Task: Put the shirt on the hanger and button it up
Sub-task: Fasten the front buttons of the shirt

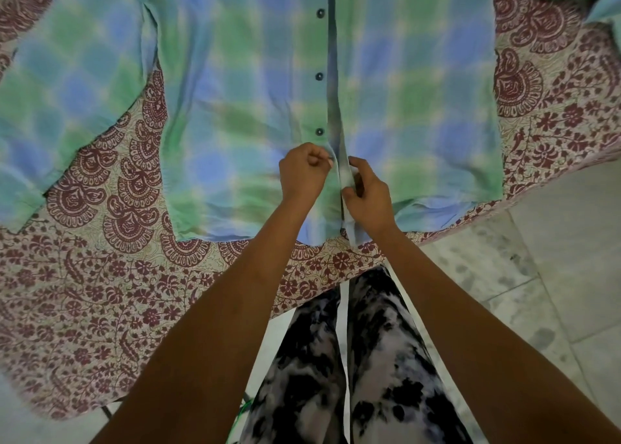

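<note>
Head view: both hands, left hand (304, 171) and right hand (364, 196), pinching the shirt (235, 107) placket below three fastened buttons (319, 131)

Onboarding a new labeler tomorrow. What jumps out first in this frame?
The blue-and-green checked shirt fills the upper half, spread flat on a maroon paisley bedsheet, with three dark buttons running down its centre placket. Just below the lowest visible button, the left hand and right hand pinch the two front edges together near the hem. No hanger is visible in this view.
</note>
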`<state>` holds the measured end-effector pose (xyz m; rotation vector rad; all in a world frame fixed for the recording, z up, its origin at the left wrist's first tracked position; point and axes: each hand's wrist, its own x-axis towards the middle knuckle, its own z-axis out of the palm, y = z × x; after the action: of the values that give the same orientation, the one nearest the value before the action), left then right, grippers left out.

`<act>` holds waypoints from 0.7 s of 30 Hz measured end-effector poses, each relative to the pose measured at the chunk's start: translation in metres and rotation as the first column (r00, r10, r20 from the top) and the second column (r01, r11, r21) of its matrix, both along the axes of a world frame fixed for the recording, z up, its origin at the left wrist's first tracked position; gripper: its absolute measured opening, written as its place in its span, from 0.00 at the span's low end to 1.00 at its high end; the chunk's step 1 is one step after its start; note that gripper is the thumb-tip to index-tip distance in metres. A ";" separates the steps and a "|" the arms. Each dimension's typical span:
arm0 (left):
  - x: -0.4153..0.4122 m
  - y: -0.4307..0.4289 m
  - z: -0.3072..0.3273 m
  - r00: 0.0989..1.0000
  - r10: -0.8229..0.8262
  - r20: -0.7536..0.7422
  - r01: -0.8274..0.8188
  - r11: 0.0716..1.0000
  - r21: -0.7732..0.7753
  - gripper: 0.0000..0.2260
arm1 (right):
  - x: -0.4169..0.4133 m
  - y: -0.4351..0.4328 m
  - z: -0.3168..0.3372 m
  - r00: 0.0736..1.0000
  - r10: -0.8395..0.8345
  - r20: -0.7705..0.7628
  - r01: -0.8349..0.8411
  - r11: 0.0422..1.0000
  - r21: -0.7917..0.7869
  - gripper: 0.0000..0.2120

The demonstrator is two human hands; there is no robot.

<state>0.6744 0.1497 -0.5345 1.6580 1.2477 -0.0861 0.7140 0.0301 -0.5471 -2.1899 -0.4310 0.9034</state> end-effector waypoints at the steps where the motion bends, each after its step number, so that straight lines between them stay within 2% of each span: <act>1: 0.002 -0.001 0.001 1.000 -0.021 -0.005 0.021 1.000 0.005 0.03 | 0.000 0.000 0.000 0.999 -0.026 -0.017 0.027 0.999 0.021 0.20; 8: 0.002 -0.004 0.002 1.000 -0.002 0.005 0.002 0.999 -0.043 0.04 | 0.006 0.008 -0.006 0.990 -0.143 0.004 0.143 0.989 0.026 0.11; 15: 0.007 0.000 0.003 0.989 0.143 0.039 -0.137 0.983 -0.126 0.04 | 0.024 0.012 -0.008 0.981 -0.173 -0.084 0.175 0.985 0.014 0.08; 18: 0.011 0.002 0.000 0.996 0.083 0.030 -0.081 0.994 -0.075 0.04 | 0.025 0.009 -0.008 0.961 -0.228 -0.154 0.236 0.971 0.031 0.08; 21: 0.010 0.002 0.001 0.997 -0.081 -0.007 0.081 0.996 0.026 0.05 | 0.023 0.009 -0.008 0.951 -0.250 -0.180 0.264 0.963 0.060 0.09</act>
<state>0.6849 0.1514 -0.5336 1.7320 1.1903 -0.1249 0.7366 0.0391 -0.5551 -2.0153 -0.0942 0.9017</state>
